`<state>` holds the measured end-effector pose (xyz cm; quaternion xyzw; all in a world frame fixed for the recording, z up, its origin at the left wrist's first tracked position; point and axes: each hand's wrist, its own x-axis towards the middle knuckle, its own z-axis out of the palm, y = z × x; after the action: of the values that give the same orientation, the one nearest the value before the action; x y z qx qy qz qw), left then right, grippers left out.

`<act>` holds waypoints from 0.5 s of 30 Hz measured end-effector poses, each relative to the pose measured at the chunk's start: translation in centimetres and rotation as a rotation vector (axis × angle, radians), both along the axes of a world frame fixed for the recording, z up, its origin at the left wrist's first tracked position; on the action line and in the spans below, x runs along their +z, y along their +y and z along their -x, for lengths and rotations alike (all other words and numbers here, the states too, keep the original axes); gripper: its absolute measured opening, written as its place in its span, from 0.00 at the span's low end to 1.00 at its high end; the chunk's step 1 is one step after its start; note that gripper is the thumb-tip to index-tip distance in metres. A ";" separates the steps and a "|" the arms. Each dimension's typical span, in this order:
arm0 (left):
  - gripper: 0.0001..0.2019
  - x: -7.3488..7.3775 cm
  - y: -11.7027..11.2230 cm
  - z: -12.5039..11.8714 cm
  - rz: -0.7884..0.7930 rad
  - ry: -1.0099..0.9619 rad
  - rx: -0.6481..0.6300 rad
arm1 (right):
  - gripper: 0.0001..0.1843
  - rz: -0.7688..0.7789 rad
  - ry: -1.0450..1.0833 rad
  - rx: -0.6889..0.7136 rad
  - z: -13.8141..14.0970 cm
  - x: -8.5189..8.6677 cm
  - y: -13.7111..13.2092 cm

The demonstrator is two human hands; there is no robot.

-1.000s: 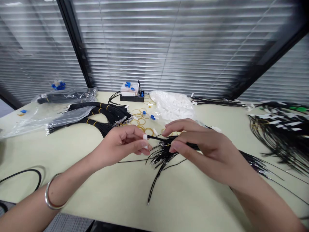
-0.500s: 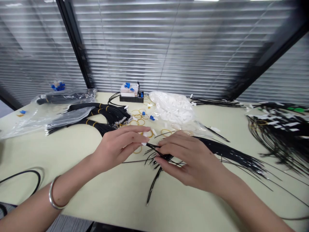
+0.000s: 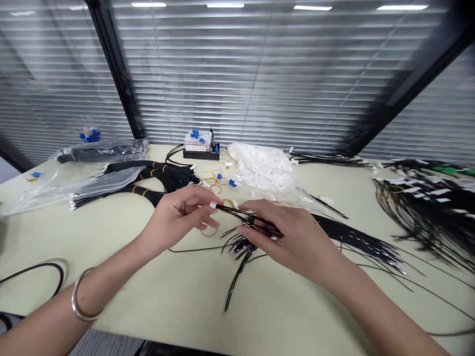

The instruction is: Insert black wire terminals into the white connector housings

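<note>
My left hand (image 3: 177, 217) pinches a small white tag (image 3: 213, 204) between thumb and fingers, with a thin black wire running from it. My right hand (image 3: 285, 238) grips a bundle of thin black cables (image 3: 252, 228) from above, near their metal-tipped ends. Those ends splay out below my fingers, and one strand (image 3: 236, 282) reaches toward the table's front edge. The long tail of the bundle (image 3: 356, 241) lies on the table to the right. Part of the bundle is hidden under my right fingers.
Rubber bands (image 3: 211, 180) and blue connectors (image 3: 221, 176) lie beyond my hands. Behind them are a bag of white pieces (image 3: 261, 168), a black tray (image 3: 200, 154), yellow-banded cable bundles (image 3: 156, 173) and labelled cables (image 3: 426, 207). A black cable loop (image 3: 37, 272) lies left.
My left hand has moved up and left with the white tag, and the wires have spread between my hands. My right hand has shifted slightly left along the bundle.
</note>
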<state>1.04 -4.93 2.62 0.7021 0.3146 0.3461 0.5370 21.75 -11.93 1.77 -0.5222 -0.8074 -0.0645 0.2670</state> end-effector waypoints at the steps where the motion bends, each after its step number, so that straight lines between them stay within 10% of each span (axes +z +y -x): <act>1: 0.05 0.0 0.1 0.0 0.000 -0.023 -0.018 | 0.11 -0.031 -0.033 0.007 -0.1 0.0 0.0; 15: 0.18 0.0 0.4 -0.2 0.078 -0.185 0.043 | 0.18 -0.004 -0.082 -0.082 -0.7 0.0 0.6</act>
<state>1.19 -4.50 2.65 0.6387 0.2920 0.4085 0.5830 22.41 -11.33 1.74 -0.5511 -0.7956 -0.0982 0.2316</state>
